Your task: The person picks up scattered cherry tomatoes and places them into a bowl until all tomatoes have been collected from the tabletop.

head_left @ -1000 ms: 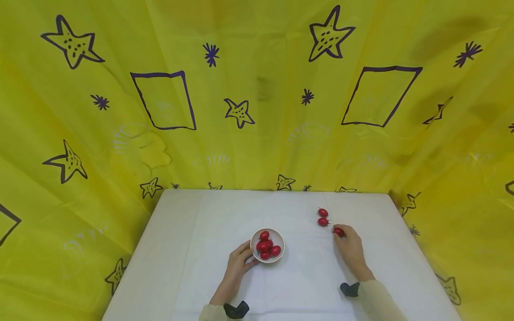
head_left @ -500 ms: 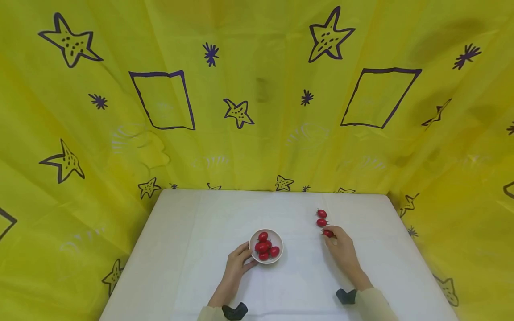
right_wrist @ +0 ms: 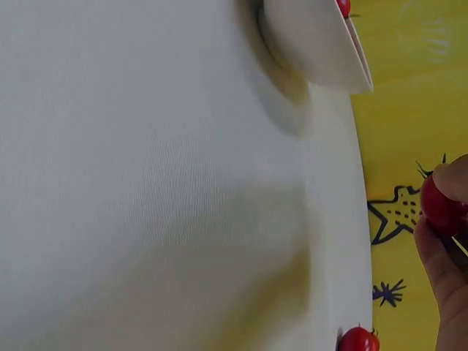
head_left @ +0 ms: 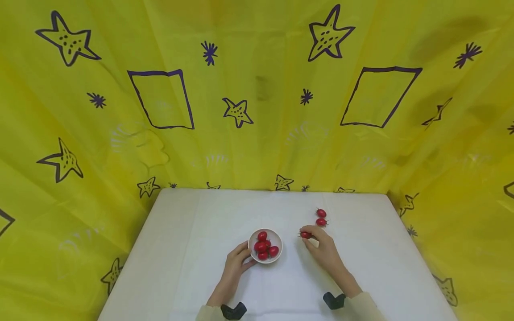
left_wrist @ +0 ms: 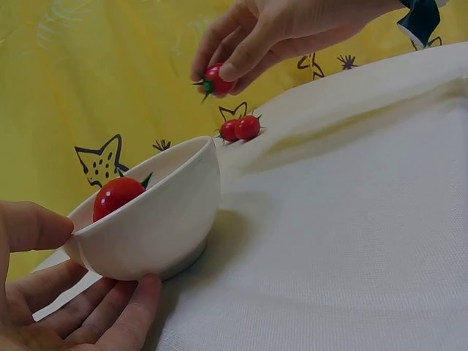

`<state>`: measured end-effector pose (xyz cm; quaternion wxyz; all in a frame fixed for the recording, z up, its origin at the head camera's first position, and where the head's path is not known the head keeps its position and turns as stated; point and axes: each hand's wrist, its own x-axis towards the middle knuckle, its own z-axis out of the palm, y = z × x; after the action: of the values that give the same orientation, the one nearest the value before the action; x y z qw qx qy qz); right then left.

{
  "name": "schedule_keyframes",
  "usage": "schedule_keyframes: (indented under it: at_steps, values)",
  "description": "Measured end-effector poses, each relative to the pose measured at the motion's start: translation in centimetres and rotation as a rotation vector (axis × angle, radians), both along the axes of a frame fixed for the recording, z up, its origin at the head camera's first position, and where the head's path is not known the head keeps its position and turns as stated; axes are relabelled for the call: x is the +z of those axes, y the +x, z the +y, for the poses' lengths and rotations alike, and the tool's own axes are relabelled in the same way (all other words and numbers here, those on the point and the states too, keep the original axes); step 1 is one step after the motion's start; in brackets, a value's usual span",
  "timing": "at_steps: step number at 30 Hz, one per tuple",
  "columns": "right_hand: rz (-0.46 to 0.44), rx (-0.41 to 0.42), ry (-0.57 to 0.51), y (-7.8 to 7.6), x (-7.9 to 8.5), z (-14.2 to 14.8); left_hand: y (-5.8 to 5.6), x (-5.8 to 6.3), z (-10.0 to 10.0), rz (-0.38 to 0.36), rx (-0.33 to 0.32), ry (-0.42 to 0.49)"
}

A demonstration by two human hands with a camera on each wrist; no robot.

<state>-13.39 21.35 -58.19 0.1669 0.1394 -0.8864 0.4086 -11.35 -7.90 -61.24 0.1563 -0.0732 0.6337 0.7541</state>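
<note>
My left hand (head_left: 237,265) holds a small white bowl (left_wrist: 157,227) at its left side, thumb at the rim and fingers against the lower wall. Several red cherry tomatoes (head_left: 261,246) with green stems lie inside the bowl. My right hand (head_left: 323,249) pinches one cherry tomato (left_wrist: 217,79) between thumb and fingers, raised over the table to the right of the bowl; its stem points left in the head view. Two more tomatoes (head_left: 321,217) lie close together on the table, beyond the right hand.
A white cloth covers the table (head_left: 201,223). Yellow curtain (head_left: 257,147) with dark stars and outlines hangs along the back and both sides. Dark bands (head_left: 234,310) sit at both wrists.
My right hand has carried its cherry tomato leftward, past the two on the table and closer to the bowl. The left hand keeps its hold on the bowl, which stays in place.
</note>
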Motion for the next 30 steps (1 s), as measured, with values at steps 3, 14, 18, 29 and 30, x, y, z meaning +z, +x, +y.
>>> schedule_keyframes:
  at_steps: [3,14,18,29,30]
  values:
    - [-0.007,0.030,-0.018,0.9,-0.4,-1.2,0.5,0.0,0.2,-0.026,-0.005,-0.025]
    - [0.020,0.162,-0.155,0.6,-0.5,-4.6,-0.2,0.1,0.5,-0.012,0.014,-0.017]
    - [0.021,0.182,-0.129,0.4,-0.3,-5.6,-0.4,0.1,0.2,-0.014,0.017,-0.025]
    - [0.053,0.170,0.036,0.2,-0.3,-7.8,-0.2,0.5,0.2,0.016,0.010,-0.020]
    - [0.043,0.163,0.046,0.2,-0.3,-8.0,-0.1,0.5,0.2,0.021,0.009,-0.021]
